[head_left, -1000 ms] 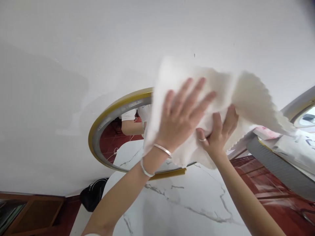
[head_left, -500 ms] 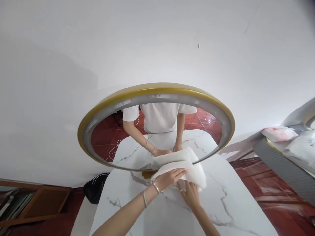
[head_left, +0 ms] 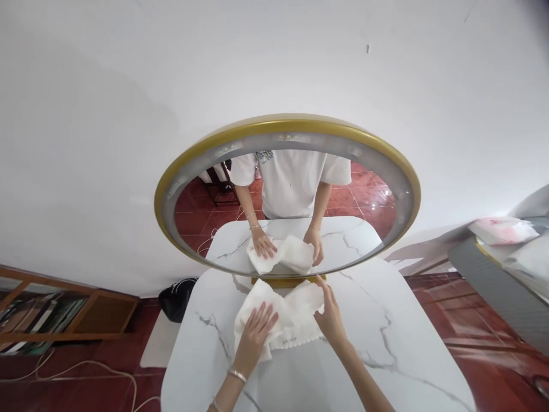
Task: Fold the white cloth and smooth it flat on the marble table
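Observation:
A white cloth [head_left: 295,312] with a scalloped edge lies crumpled on the white marble table [head_left: 369,355], just in front of a round gold-framed mirror [head_left: 287,129]. My left hand [head_left: 254,335] rests flat on the cloth's left part, fingers stretched out. My right hand [head_left: 331,317] is at the cloth's right edge, fingers curled onto it. The mirror stands upright at the table's far side and reflects both hands, the cloth and a white shirt.
A white wall rises behind the mirror. A black bag [head_left: 178,297] sits on the red tiled floor left of the table, beside a low wooden shelf [head_left: 55,315]. A second mirror frame and packets [head_left: 504,229] lie at the right.
The cloth came down from the mirror glass onto the table. Both hands followed it down and now press it against the tabletop; the view has tilted lower.

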Tool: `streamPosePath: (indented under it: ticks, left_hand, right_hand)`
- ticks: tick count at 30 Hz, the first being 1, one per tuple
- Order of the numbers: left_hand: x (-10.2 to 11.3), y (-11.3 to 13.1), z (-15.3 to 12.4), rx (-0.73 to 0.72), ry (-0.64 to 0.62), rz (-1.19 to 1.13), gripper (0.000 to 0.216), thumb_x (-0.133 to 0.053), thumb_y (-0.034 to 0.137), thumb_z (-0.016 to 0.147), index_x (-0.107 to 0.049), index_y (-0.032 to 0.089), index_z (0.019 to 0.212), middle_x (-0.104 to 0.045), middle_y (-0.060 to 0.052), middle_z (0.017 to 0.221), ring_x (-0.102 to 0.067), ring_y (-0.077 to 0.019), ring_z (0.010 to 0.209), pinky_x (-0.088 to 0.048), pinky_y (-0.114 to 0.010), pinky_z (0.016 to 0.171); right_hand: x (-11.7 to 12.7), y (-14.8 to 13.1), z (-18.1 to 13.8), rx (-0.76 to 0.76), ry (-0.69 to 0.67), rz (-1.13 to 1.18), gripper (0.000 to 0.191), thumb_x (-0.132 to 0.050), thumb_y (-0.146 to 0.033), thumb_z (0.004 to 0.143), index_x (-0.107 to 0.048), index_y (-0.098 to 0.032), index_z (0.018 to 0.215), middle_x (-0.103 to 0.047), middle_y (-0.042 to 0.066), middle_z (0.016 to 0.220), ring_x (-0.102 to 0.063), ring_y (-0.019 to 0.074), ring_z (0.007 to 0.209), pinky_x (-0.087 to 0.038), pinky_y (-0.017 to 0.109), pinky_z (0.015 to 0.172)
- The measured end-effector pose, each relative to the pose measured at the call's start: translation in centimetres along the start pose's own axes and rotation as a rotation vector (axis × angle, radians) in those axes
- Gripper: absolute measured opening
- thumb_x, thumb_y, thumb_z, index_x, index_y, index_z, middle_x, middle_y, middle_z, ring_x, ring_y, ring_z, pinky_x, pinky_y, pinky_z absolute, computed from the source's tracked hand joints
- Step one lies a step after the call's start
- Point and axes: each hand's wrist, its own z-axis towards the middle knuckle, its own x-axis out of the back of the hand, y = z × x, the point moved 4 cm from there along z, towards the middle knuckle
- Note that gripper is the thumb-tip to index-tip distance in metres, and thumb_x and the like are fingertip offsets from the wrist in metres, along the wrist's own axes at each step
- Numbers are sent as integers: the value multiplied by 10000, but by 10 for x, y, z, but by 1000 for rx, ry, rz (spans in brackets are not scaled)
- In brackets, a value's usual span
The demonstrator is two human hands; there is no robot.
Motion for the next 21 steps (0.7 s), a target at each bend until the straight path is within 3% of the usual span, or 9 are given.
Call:
streamPosePath:
  ticks: [2,5,9,12,14,17,19,21]
  left_hand:
    - [1,8,-7,22,14,-23,547,-329,73,938,-380,279,1442,-448,-18,1461,-330,-198,1394,-390,-393,1115]
    - [3,15,-15,85,10,-109,552,-333,90,942,-336,275,1462,-432,-25,1472,-337,-195,1392,-404,-389,1102]
    - [16,30,-25,222,-34,-288,554,-317,133,963,-261,300,1489,-475,-18,1442,-426,-171,1344,-440,-390,1077]
    - [45,48,-22,348,38,-402,570,-407,226,953,-252,247,1501,-404,-77,1491,-381,-217,1377,-464,-415,1056]
    - [68,61,-10,319,88,-480,610,-533,317,898,-338,207,1465,-375,-118,1506,-317,-283,1409,-423,-485,1084]
    - [96,75,14,159,90,-654,364,-564,287,874,-564,235,1234,-638,-81,1244,-535,-271,1243,-331,-532,1137]
    - [108,73,26,145,93,-755,191,-478,223,922,-615,246,1053,-720,-18,983,-665,-200,983,-415,-469,1075]
    - [117,65,34,197,110,-797,193,-415,227,961,-604,237,999,-716,-5,902,-669,-169,852,-514,-375,909]
  right_hand:
    - [4,-4,0,40,-75,-55,642,-367,-16,608,-614,-242,1155,-554,83,1183,-605,194,999,-566,327,781]
    - [18,-15,-6,171,-68,-129,492,-372,-18,621,-694,-206,943,-558,111,1175,-582,233,1052,-568,385,817]
    - [40,-42,-30,381,-148,-221,542,-379,-19,656,-653,-221,1078,-528,71,1349,-419,272,1315,-421,551,1054]
    - [50,-58,-54,432,-258,-254,645,-356,-10,636,-598,-238,1188,-642,42,1205,-552,228,1201,-364,547,1114]
    - [52,-64,-69,422,-285,-258,668,-344,-8,616,-605,-257,1179,-693,24,1085,-636,207,1066,-434,486,1076]
    - [53,-70,-84,357,-248,-237,597,-352,-29,651,-621,-271,1127,-711,24,999,-673,211,962,-557,400,905]
    - [55,-74,-88,242,-148,-217,468,-374,-78,754,-601,-266,1117,-707,38,1014,-681,210,930,-586,342,780]
    - [61,-82,-90,141,-32,-201,302,-398,-180,869,-577,-256,1099,-703,53,1027,-688,198,886,-581,292,696]
